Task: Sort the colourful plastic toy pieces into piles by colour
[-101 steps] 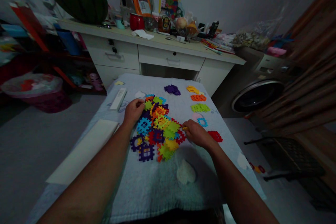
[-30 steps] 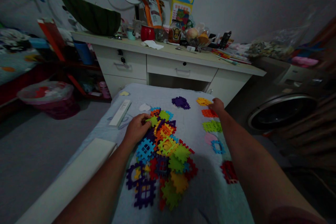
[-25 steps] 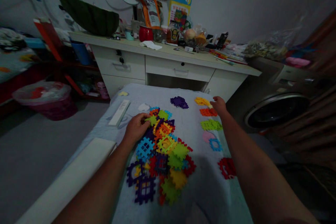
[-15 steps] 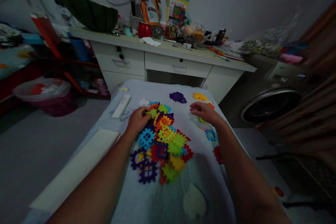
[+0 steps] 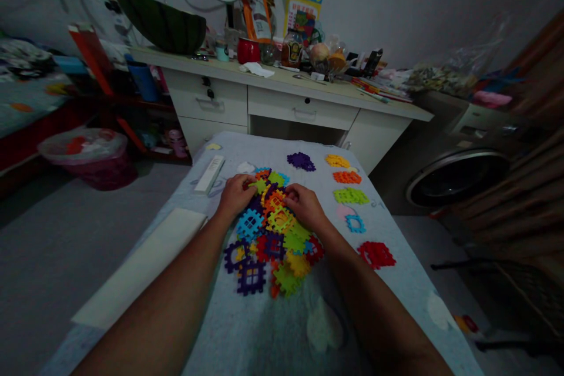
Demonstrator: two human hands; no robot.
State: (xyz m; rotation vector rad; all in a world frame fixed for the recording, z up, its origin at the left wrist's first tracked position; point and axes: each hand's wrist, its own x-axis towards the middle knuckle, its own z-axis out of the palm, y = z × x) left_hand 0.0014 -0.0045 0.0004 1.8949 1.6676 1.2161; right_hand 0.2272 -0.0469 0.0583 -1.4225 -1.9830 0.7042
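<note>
A mixed heap of notched plastic building tiles [image 5: 274, 241] in several colours lies on the cloth-covered table. At the heap's upper left, my left hand [image 5: 235, 194] is closed with a green tile [image 5: 259, 186] between thumb and fingers. My right hand [image 5: 305, 204] reaches into the heap's upper right side, its fingers pinched beside an orange windowed tile [image 5: 275, 200]; what they grip is hidden. Right of the heap lie small single-colour groups: purple tiles [image 5: 301, 161], yellow tiles [image 5: 337, 161], orange tiles [image 5: 347, 177], green tiles [image 5: 351, 195], a blue tile [image 5: 355, 223] and red tiles [image 5: 376, 254].
A narrow white box [image 5: 210, 174] and a long white board [image 5: 145, 267] lie along the table's left side. Beyond the table's far end stands a cluttered white desk [image 5: 273, 100]. A washing machine [image 5: 458, 153] is at the right, a lined pink bin [image 5: 90, 161] at the left.
My right hand has moved left from near the colour groups to the heap, uncovering the orange, green and red groups. My left hand stays at the green tile. The view has shifted slightly.
</note>
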